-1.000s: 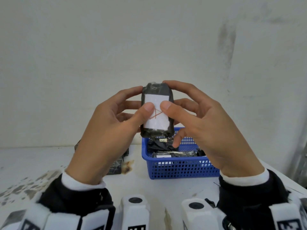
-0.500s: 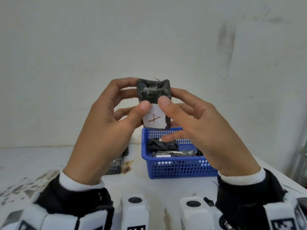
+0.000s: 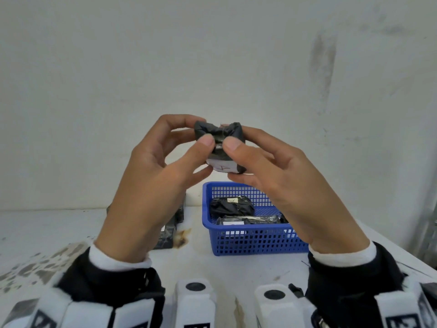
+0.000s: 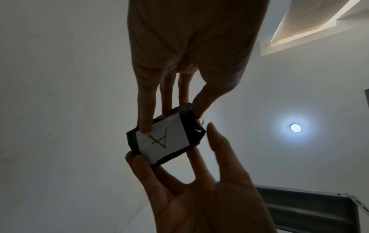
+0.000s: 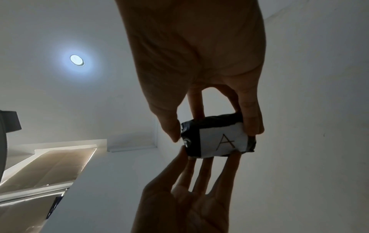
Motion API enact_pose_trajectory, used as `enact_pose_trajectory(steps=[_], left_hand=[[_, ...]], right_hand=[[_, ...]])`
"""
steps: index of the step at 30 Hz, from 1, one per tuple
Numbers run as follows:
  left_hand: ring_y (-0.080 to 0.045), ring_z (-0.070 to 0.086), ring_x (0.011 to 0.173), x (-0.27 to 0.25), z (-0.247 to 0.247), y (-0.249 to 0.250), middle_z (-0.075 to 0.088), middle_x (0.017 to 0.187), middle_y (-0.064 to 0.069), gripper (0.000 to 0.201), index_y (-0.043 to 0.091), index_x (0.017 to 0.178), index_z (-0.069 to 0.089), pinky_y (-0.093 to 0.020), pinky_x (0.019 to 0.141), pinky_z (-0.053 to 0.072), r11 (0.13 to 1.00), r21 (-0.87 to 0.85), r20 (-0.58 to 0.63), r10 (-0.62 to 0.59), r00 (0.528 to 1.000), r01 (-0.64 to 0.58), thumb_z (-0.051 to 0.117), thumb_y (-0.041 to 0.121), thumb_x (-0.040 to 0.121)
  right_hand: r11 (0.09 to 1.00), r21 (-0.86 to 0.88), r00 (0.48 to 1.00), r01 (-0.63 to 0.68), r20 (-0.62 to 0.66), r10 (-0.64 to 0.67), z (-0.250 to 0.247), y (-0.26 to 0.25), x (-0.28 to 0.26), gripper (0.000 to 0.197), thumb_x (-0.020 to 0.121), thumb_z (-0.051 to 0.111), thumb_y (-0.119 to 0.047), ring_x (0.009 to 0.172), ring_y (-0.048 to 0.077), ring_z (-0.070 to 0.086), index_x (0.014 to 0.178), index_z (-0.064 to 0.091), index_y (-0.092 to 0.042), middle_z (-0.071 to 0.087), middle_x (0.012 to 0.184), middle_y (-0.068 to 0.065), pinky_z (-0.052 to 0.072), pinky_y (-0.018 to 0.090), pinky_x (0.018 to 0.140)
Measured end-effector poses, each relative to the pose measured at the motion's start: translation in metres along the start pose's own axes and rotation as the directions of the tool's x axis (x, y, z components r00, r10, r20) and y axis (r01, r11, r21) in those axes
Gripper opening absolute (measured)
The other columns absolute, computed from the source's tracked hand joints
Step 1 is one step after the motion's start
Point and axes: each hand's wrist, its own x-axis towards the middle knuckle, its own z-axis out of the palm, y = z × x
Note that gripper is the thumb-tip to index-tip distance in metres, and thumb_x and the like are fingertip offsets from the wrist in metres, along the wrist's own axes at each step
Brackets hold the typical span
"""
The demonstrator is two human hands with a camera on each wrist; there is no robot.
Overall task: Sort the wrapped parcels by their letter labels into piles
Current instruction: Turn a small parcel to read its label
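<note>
Both of your hands hold one black-wrapped parcel (image 3: 218, 143) up in front of the wall, above the blue basket (image 3: 250, 235). Your left hand (image 3: 151, 185) pinches it with the thumb pressed against the crumpled near end and the curled fingers reaching over the top and far side; your right hand (image 3: 283, 183) mirrors that, thumb on the near end just beside the left thumb, fingers wrapped round the right side and underneath. The parcel is tipped so its gathered, folded end faces you and its white label (image 3: 222, 166) points downward. Your wrist cameras look up at that underside: the label (image 4: 165, 138) carries a hand-drawn letter A, plain in the right wrist view (image 5: 224, 141), with fingertips from both hands touching the label's edges. Below, the basket sits on the white table (image 3: 47, 230) and holds at least two more black parcels (image 3: 231, 207), one with a small label showing and another lying nearer the front wall with a white label; their letters are too small to read. To the left of the basket, mostly hidden behind your left hand, a dark pile of wrapped parcels (image 3: 168, 230) lies on the table, next to a brown stain (image 3: 182, 237).
</note>
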Motion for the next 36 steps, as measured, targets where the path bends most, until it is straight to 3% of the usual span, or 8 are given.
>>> enact_pose_trajectory(steps=[8, 12, 14, 18, 23, 26, 29, 36], left_hand=[[-0.018, 0.073, 0.087, 0.0, 0.005, -0.001, 0.073, 0.099, -0.004, 0.026, 0.013, 0.096, 0.067, -0.037, 0.082, 0.06, 1.0, -0.007, -0.063, 0.015, 0.998, -0.015, 0.074, 0.025, 0.073], [-0.015, 0.072, 0.079, -0.002, 0.008, 0.002, 0.072, 0.096, -0.003, 0.023, 0.01, 0.091, 0.066, -0.038, 0.083, 0.06, 1.0, -0.002, -0.094, 0.027, 0.995, -0.027, 0.076, 0.023, 0.075], [-0.016, 0.073, 0.083, -0.003, 0.01, 0.004, 0.074, 0.096, -0.004, 0.024, 0.011, 0.084, 0.065, -0.036, 0.083, 0.06, 1.0, -0.006, -0.1, 0.027, 0.995, -0.028, 0.075, 0.03, 0.074], [-0.016, 0.073, 0.084, -0.002, 0.009, 0.003, 0.076, 0.091, -0.002, 0.024, 0.008, 0.078, 0.065, -0.036, 0.087, 0.058, 1.0, -0.005, -0.111, -0.012, 0.994, 0.011, 0.074, 0.03, 0.07], [-0.009, 0.071, 0.095, 0.0, 0.007, -0.001, 0.073, 0.107, 0.004, 0.037, 0.02, 0.112, 0.064, -0.017, 0.075, 0.054, 0.997, 0.058, -0.064, -0.051, 0.997, 0.055, 0.075, 0.014, 0.077], [-0.009, 0.071, 0.092, 0.001, 0.006, -0.004, 0.075, 0.103, 0.006, 0.041, 0.021, 0.118, 0.062, -0.013, 0.067, 0.052, 0.995, 0.081, -0.053, -0.049, 0.997, 0.053, 0.07, 0.004, 0.082], [-0.012, 0.072, 0.088, 0.001, 0.005, -0.005, 0.075, 0.103, 0.006, 0.043, 0.023, 0.121, 0.062, -0.018, 0.067, 0.053, 0.992, 0.109, -0.05, -0.053, 0.997, 0.058, 0.069, 0.004, 0.083], [-0.022, 0.072, 0.087, 0.002, 0.001, -0.004, 0.075, 0.096, 0.007, 0.023, 0.029, 0.104, 0.072, -0.035, 0.082, 0.057, 0.984, 0.176, -0.071, -0.012, 0.997, 0.024, 0.069, 0.017, 0.084]], right_hand=[[0.999, -0.047, 1.0, 0.027, -0.01, -0.027, 0.003, 0.0, -0.001, 0.031, 0.082, 0.067, -0.05, 0.101, 0.018, 0.072, 0.111, 0.072, -0.042, 0.076, 0.104, -0.003, 0.055, 0.044, 0.098], [0.996, -0.079, 0.999, 0.029, -0.013, -0.03, 0.003, -0.005, -0.004, 0.021, 0.088, 0.066, -0.051, 0.089, 0.039, 0.068, 0.107, 0.071, -0.046, 0.073, 0.105, -0.002, 0.059, 0.047, 0.075], [0.998, -0.067, 1.0, 0.019, -0.003, -0.02, 0.0, -0.007, -0.005, 0.024, 0.086, 0.066, -0.044, 0.076, 0.029, 0.071, 0.109, 0.072, -0.044, 0.073, 0.105, -0.007, 0.055, 0.033, 0.061], [0.998, -0.045, 0.999, 0.038, -0.026, -0.039, -0.004, -0.01, -0.006, 0.028, 0.084, 0.072, -0.046, 0.085, 0.02, 0.071, 0.111, 0.073, -0.04, 0.073, 0.106, -0.005, 0.058, 0.032, 0.076], [0.998, -0.03, 0.998, 0.054, -0.032, -0.055, -0.006, -0.008, -0.008, 0.045, 0.087, 0.075, -0.023, 0.089, 0.047, 0.065, 0.12, 0.063, -0.051, 0.07, 0.114, 0.012, 0.054, 0.053, 0.092], [0.999, -0.01, 0.998, 0.046, -0.048, -0.046, -0.004, -0.007, -0.006, 0.059, 0.08, 0.079, -0.022, 0.077, 0.015, 0.073, 0.13, 0.057, -0.045, 0.068, 0.114, -0.014, 0.059, 0.034, 0.089], [1.0, 0.021, 0.999, 0.017, -0.05, -0.015, -0.002, -0.003, -0.003, 0.05, 0.084, 0.075, -0.012, 0.076, 0.008, 0.073, 0.126, 0.059, -0.034, 0.071, 0.109, -0.006, 0.06, 0.027, 0.083], [1.0, 0.01, 0.999, 0.024, -0.036, -0.024, 0.001, -0.001, -0.002, 0.038, 0.086, 0.075, -0.009, 0.075, 0.016, 0.073, 0.113, 0.062, -0.032, 0.076, 0.093, 0.0, 0.062, 0.043, 0.084]])
